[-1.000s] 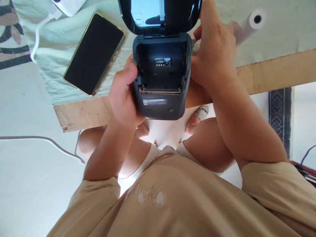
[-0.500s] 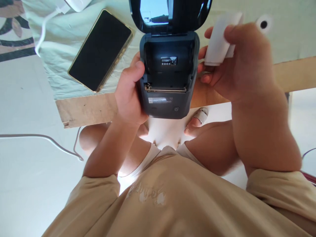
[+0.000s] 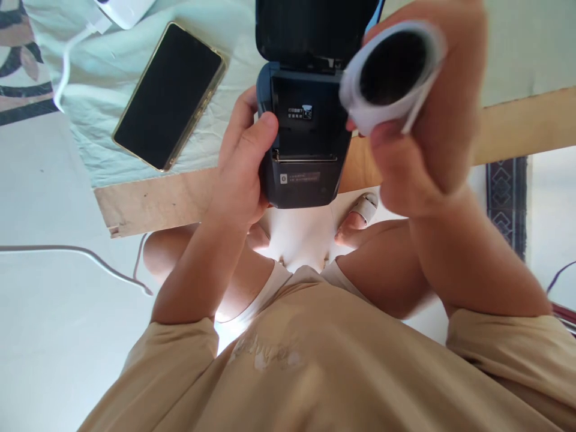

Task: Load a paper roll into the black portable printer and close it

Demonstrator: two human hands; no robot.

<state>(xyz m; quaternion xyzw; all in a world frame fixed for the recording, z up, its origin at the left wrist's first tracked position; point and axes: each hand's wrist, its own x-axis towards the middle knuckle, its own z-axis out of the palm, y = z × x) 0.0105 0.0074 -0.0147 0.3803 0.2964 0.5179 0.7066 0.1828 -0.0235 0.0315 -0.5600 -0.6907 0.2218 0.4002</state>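
My left hand [image 3: 243,162] grips the left side of a dark portable label printer [image 3: 301,186], its thumb over the near edge. The printer's lid [image 3: 310,30] stands open at the far side, and the paper bay inside holds no roll. My right hand [image 3: 432,132] is closed around a white label roll [image 3: 355,114], blurred by motion. The roll's wide dark core faces up toward me, and a short flap of paper hangs at its near right side. It is held above the printer's right edge and hides part of the lid and bay there.
A phone [image 3: 168,96] in a clear case lies on the pale green cloth [image 3: 103,138]. Behind it are a white device [image 3: 128,12] and its cable [image 3: 65,72]. The wooden table edge [image 3: 157,201] runs across in front, above my knees.
My right hand has turned the label roll so its core faces up, and brought it left over the printer's edge. The printer has tilted slightly in my left hand.
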